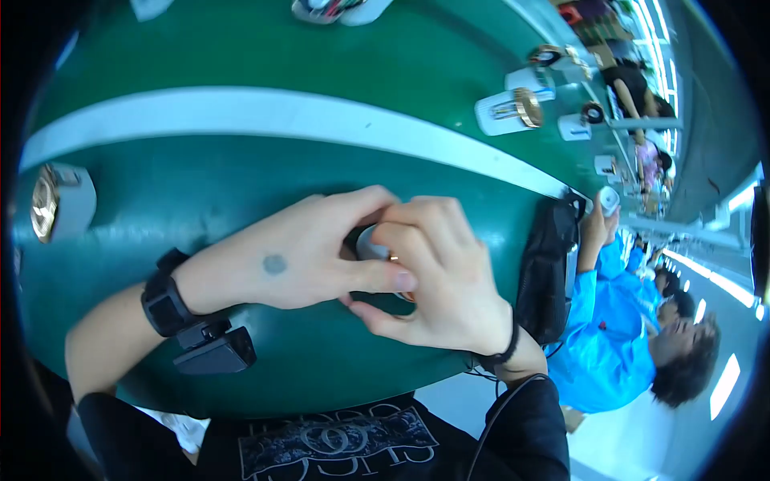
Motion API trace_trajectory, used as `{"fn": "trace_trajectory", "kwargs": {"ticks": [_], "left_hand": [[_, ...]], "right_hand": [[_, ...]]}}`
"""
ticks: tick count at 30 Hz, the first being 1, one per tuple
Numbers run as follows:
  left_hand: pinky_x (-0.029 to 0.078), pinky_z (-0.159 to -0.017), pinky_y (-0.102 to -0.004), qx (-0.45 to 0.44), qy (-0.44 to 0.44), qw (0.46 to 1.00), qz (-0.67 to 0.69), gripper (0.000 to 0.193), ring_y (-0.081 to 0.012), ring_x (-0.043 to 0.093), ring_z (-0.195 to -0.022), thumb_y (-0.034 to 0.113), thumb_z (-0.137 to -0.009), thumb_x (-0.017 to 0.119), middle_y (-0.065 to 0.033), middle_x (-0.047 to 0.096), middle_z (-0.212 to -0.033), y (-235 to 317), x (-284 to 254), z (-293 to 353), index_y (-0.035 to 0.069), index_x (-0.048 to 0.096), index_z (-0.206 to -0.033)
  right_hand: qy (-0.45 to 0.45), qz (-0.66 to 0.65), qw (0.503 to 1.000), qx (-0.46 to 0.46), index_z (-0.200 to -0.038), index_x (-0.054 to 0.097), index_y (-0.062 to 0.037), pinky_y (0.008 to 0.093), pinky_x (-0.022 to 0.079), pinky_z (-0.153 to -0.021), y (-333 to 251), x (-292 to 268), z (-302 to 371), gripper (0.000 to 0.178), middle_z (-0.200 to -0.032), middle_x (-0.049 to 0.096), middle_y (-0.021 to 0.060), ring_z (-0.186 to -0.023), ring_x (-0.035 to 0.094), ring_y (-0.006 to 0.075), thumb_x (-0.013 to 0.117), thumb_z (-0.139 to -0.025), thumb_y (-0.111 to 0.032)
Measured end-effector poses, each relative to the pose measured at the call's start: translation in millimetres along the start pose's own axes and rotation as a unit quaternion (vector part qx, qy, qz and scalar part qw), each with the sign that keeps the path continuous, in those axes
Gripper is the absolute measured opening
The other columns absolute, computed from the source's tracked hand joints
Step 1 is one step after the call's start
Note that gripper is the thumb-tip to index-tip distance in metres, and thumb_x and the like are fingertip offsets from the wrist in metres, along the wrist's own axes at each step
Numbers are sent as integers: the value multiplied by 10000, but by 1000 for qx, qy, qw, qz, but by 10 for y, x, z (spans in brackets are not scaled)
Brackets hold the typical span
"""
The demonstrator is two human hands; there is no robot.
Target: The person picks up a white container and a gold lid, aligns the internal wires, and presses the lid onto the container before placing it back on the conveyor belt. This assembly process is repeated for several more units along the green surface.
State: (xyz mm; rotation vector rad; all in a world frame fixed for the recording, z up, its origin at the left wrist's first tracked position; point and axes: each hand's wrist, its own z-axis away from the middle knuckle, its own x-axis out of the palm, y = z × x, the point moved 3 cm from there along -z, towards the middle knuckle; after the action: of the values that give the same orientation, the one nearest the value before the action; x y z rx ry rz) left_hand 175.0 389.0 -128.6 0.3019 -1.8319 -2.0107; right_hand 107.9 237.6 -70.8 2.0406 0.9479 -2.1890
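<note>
Near the middle of the green table, my left hand point(321, 252) and my right hand point(441, 276) meet with fingers curled in. Between them is a small rounded whitish piece point(368, 243) with gold-coloured glints beside it. My fingers cover most of it, so its kind cannot be made out. The left thumb reaches across to the right hand's fingers, and the right thumb lies below. On my left wrist is a black strap point(164, 301) with a black box-shaped device point(215, 350). A thin black band point(510, 341) circles my right wrist.
A gold watch point(46, 204) on a pale holder lies at the far left. More gold-coloured pieces point(528, 107) sit on white holders at the upper right. A white strip point(241, 111) crosses the table. A black bag point(547, 272) separates me from a co-worker in blue point(609, 345).
</note>
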Motion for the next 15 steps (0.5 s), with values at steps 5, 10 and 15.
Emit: {"fn": "trace_trajectory", "kwargs": {"ticks": [5, 10, 15], "left_hand": [[627, -800, -340, -75, -25, 985, 156, 557, -226, 727, -907, 264, -964, 752, -144, 629, -1238, -52, -39, -36, -13, 478, -1363], [630, -799, -337, -89, 79, 983, 142, 559, -257, 744, -969, 228, -999, 704, -167, 597, -1306, 168, -300, 4, 0, 425, -1427], [627, -752, -310, 6, 316, 948, 47, 516, -254, 751, -936, 200, -1026, 656, -175, 568, -1353, 83, -1109, 73, -4, 417, -1435]], "right_hand": [[-5, -119, 990, -70, -1355, 580, -55, 404, 536, -917, 101, -66, -17, 746, -1326, 568, 126, -1135, 595, 348, 893, -713, -269], [185, -173, 966, 44, -1414, 543, -45, 375, 542, -945, 592, -453, 42, 651, -1415, 540, 118, -1233, 581, 266, 801, -844, -227], [394, 56, 867, 299, -1383, 555, -15, 390, 533, -955, 2404, -1366, 227, 612, -1362, 581, 195, -1191, 626, 297, 765, -913, -345]]}}
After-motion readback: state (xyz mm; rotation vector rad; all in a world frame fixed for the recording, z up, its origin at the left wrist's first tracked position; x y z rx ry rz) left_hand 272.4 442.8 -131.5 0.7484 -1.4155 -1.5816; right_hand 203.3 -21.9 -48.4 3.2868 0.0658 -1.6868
